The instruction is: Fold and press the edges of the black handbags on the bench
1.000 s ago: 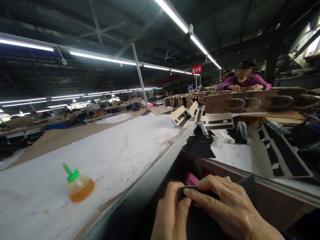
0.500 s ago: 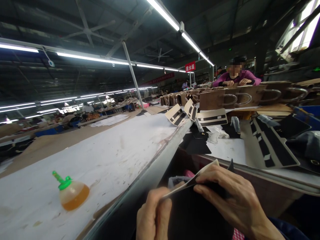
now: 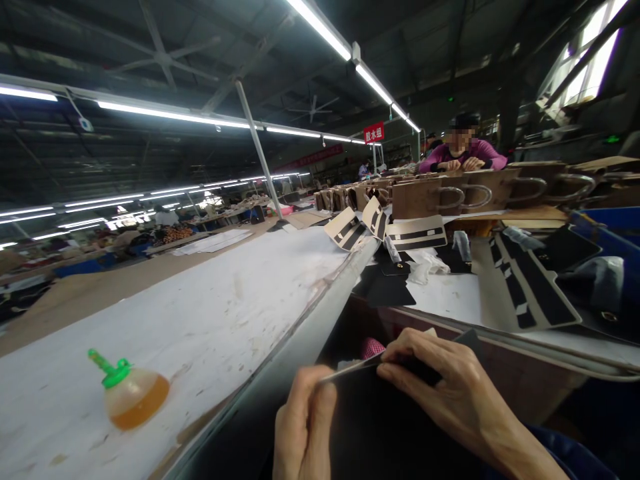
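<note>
A black sheet panel with a pale edge is held between my two hands at the lower middle, its lower part running out of the picture. My left hand pinches the panel's left corner between thumb and fingers. Further right, my right hand grips the upper edge, thumb on the near face and fingers curled over the far side. What the panel's back looks like is hidden.
A squeeze bottle with amber liquid and green cap stands on the white-covered table. Beige pieces with black strips lie ahead, plus a larger one on the right bench. Brown bags stand before a person in purple.
The panel's upper edge has tipped, so less of its pale side shows and more black face is turned to me. Both hands keep their hold. The view has shifted slightly.
</note>
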The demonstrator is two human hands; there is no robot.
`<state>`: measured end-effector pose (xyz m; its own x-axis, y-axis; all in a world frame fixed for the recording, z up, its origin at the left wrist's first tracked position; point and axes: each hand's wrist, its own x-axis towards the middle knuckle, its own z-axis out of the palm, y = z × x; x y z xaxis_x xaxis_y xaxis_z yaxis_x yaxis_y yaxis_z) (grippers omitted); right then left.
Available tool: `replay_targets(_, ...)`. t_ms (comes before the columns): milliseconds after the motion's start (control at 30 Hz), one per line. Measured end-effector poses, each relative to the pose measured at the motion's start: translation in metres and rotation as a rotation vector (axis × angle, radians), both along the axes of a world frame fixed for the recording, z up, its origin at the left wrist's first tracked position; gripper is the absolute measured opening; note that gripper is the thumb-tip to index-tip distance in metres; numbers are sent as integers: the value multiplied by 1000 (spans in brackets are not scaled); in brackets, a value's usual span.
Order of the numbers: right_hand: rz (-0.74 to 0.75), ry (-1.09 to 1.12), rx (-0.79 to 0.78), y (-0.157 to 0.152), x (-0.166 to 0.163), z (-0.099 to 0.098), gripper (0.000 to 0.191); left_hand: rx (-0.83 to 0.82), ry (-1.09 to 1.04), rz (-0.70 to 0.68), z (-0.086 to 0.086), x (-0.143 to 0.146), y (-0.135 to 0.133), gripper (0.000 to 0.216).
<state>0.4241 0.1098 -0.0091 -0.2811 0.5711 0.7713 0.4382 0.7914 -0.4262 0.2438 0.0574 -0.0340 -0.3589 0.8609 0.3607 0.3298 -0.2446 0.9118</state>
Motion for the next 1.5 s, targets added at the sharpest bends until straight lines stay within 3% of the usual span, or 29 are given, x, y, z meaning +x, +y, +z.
replay_targets(133,-85,-143,-200,14,-4,-11,4,-174,-222,-179,-5,-10,22,35)
replay_targets(267,-162,-253,-292,20,-12,-19,10,-255,-345,-288,-20,-16,37,38)
replay_targets(533,-151,-139,-367,11,-11,-29,11,-164,-111,-168,-23,-10,16,36)
replay_targets(733,-120,-13,-473,4,-9,-27,10,-71,-182,-159,-20,3,10,33)
replay_targets(1033,-104,-50,-673,11,-3,-36,17,-154,-255,-252,-36,-1,29,31)
replay_targets(1233,-125,-120,-710,28,-15,-54,10,-269,-302,-315,-46,-21,47,34)
replay_targets(1500,-110,1,-630,20,-17,-45,14,-174,-334,-283,-41,-17,33,30)
